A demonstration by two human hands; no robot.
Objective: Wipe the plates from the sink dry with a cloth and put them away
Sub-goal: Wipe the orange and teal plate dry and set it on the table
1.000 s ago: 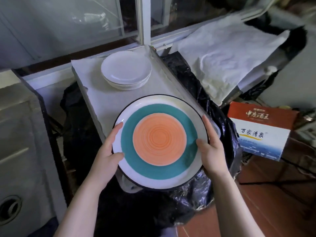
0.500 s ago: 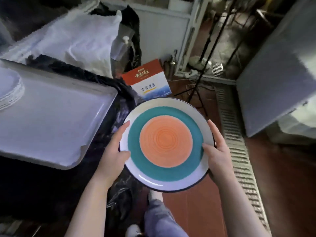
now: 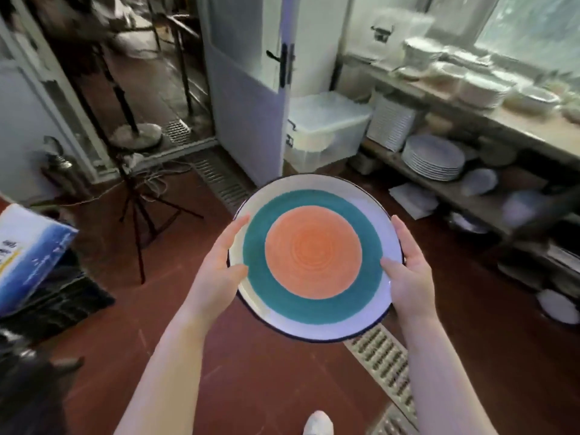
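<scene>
Round glazed plate (image 3: 314,258), orange centre, teal ring, white rim, at frame centre, level over red floor (image 3: 175,309). Held by left hand (image 3: 219,271) and right hand (image 3: 408,274), thumbs clamped on opposite rims. Best kept flat when carried toward wooden shelves (image 3: 489,211), right, beside white plate stack (image 3: 432,157).

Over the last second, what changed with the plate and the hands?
The person turned from the tray counter toward the crockery shelves, carrying the plate along. Left hand and right hand still grip its opposite rims; nothing released.
</scene>
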